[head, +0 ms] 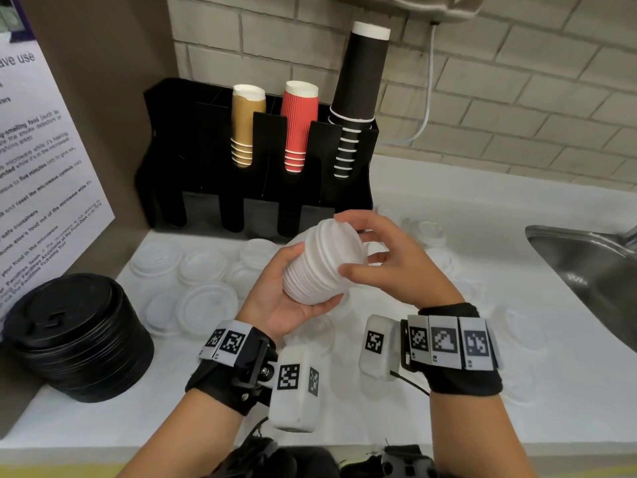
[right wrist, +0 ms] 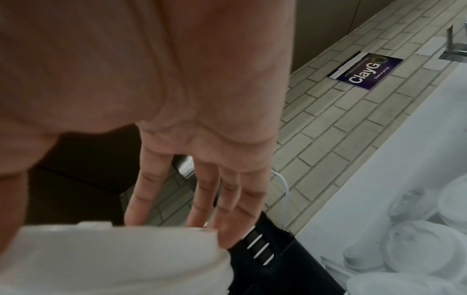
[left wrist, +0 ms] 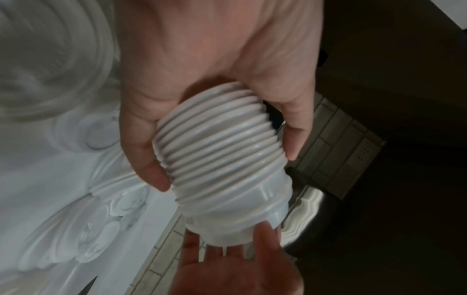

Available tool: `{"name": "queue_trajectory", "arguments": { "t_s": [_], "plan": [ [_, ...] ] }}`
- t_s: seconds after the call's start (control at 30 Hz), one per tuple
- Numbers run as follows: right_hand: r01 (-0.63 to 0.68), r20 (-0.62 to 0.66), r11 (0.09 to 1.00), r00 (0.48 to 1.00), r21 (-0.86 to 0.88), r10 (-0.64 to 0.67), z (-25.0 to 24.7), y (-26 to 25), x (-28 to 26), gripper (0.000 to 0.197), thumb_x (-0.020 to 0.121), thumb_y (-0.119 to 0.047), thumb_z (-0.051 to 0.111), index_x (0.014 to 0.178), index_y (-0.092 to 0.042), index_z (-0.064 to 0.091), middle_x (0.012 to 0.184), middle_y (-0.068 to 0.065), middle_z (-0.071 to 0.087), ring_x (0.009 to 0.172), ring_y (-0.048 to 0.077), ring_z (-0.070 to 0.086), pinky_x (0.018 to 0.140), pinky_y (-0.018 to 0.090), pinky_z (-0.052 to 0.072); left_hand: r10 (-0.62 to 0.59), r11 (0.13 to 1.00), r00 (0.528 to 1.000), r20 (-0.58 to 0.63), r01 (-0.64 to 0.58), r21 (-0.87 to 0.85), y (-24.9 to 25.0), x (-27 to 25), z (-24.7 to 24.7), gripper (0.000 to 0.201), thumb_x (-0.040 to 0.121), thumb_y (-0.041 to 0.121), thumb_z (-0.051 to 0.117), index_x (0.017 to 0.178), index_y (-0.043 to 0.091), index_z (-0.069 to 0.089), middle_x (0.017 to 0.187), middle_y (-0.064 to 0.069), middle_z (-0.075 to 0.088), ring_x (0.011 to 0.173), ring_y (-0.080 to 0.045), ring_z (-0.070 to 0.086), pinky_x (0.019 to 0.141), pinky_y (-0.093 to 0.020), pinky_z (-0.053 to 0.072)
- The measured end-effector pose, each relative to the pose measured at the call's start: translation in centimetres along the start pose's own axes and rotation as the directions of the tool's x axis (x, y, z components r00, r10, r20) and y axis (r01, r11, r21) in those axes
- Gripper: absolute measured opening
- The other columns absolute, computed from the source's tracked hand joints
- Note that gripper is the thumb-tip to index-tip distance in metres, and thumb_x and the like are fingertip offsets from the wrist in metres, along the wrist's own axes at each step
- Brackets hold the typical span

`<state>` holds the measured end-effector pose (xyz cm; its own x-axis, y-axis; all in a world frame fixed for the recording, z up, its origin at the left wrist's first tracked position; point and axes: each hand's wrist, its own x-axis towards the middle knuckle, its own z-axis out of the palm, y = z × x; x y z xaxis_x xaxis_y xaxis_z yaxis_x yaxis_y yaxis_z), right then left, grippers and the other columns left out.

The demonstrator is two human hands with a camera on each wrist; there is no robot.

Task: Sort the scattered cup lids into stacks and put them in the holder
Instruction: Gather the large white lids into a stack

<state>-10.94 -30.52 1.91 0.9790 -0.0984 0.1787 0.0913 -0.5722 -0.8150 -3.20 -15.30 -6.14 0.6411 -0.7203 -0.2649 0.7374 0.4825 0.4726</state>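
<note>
Office or campus pantry, a shared drinks corner

A black holder (head: 213, 160) against a tiled wall (head: 517, 98) keeps stacks of paper cups (head: 298, 125) in tan, red and black; a printed notice (head: 38, 174) on the left gives rules for microwave use and names a facilities team; a steel sink (head: 586, 270) is set into the white tabletop (head: 448, 408); a "ClayGo" sign (right wrist: 366, 69) is stuck on the tiles; loose lids (head: 203, 267) lie scattered, black lids (head: 79, 336) stacked.

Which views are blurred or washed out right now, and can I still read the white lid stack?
Head view: sharp, but loose clear lids wash into the white counter. Left wrist view: white lid stack ridges crisp, background blurred and dark. Right wrist view: stack soft and featureless.
</note>
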Motion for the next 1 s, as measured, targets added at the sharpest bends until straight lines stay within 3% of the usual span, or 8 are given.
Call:
{"name": "queue_trajectory", "arguments": {
  "t_s": [0.2,0.47,0.67,0.73,0.8,0.87,0.9,1.0],
  "plan": [
    [0.004,0.028,0.997,1.0,-0.081,-0.002,0.4,-0.2,0.4,0.062,0.073,-0.013,0.077,0.126,-0.035,0.053,0.127,-0.005,0.05,0.111,0.008,0.052,0.088,0.028,0.05,-0.008,0.999,1.0,-0.01,0.009,0.039,0.3,0.3,-0.2,0.063,0.075,0.037,0.068,0.133,0.017,0.056,0.129,-0.019,0.059,0.104,-0.034,0.062,0.076,-0.046,0.057],
    [0.022,0.044,0.998,0.999,-0.065,-0.02,0.6,0.2,1.3,0.059,0.072,-0.012,0.078,0.122,-0.035,0.056,0.124,-0.007,0.051,0.109,0.01,0.051,0.082,0.019,0.049,0.009,0.999,1.0,0.005,-0.009,0.051,0.6,0.9,-0.6,0.06,0.066,0.037,0.077,0.121,0.016,0.064,0.112,-0.017,0.069,0.096,-0.033,0.068,0.08,-0.047,0.056],
    [0.047,0.017,0.999,0.999,-0.002,-0.047,-0.3,1.1,2.0,0.058,0.074,-0.029,0.08,0.122,-0.048,0.052,0.124,-0.01,0.051,0.111,0.002,0.051,0.083,0.017,0.048,0.003,0.999,1.0,0.03,-0.001,-0.038,0.7,1.1,-0.5,0.06,0.073,0.04,0.072,0.127,0.018,0.062,0.124,-0.019,0.065,0.103,-0.036,0.067,0.085,-0.053,0.054],
    [-0.019,-0.152,0.991,0.988,0.135,0.04,-1.5,2.4,2.6,0.043,0.082,-0.029,0.073,0.118,-0.045,0.056,0.119,-0.012,0.055,0.108,0.004,0.054,0.084,0.018,0.049,0.005,0.997,0.999,0.05,-0.001,-0.073,0.9,1.0,-0.6,0.066,0.072,0.043,0.07,0.133,0.019,0.058,0.132,-0.02,0.06,0.115,-0.041,0.061,0.086,-0.061,0.052],
    [-0.164,-0.276,0.978,0.941,0.13,0.194,-3.0,4.3,3.6,0.03,0.088,-0.026,0.066,0.116,-0.035,0.06,0.109,-0.011,0.059,0.103,0.012,0.057,0.077,0.018,0.047,0.019,0.995,0.998,0.067,-0.012,-0.102,1.0,1.0,-0.8,0.073,0.07,0.046,0.069,0.136,0.018,0.055,0.135,-0.023,0.056,0.121,-0.045,0.056,0.086,-0.065,0.051],
    [-0.393,-0.224,0.919,0.9,-0.041,0.375,-3.9,6.3,4.6,0.033,0.09,-0.028,0.062,0.123,-0.028,0.057,0.117,-0.004,0.059,0.101,0.016,0.056,0.069,0.018,0.043,0.032,0.992,0.997,0.07,-0.024,-0.123,1.2,1.0,-0.8,0.076,0.07,0.05,0.067,0.137,0.017,0.053,0.135,-0.025,0.056,0.119,-0.047,0.056,0.085,-0.066,0.051],
    [-0.479,-0.16,0.866,0.875,-0.141,0.458,-4.0,7.2,5.0,0.039,0.09,-0.03,0.062,0.128,-0.028,0.054,0.126,0.002,0.056,0.105,0.018,0.055,0.072,0.019,0.042,0.038,0.992,0.997,0.069,-0.029,-0.122,1.3,1.0,-0.7,0.077,0.07,0.051,0.066,0.137,0.017,0.052,0.134,-0.025,0.056,0.118,-0.047,0.057,0.084,-0.065,0.051],
    [-0.533,-0.051,0.78,0.834,-0.329,0.549,-3.4,8.8,6.0,0.054,0.088,-0.034,0.063,0.139,-0.031,0.044,0.141,0.008,0.047,0.121,0.023,0.05,0.087,0.023,0.035,0.059,0.996,0.997,0.05,-0.056,-0.076,1.4,1.1,-0.4,0.077,0.071,0.053,0.063,0.14,0.02,0.05,0.137,-0.022,0.054,0.121,-0.045,0.055,0.084,-0.063,0.052]
  ]
}}
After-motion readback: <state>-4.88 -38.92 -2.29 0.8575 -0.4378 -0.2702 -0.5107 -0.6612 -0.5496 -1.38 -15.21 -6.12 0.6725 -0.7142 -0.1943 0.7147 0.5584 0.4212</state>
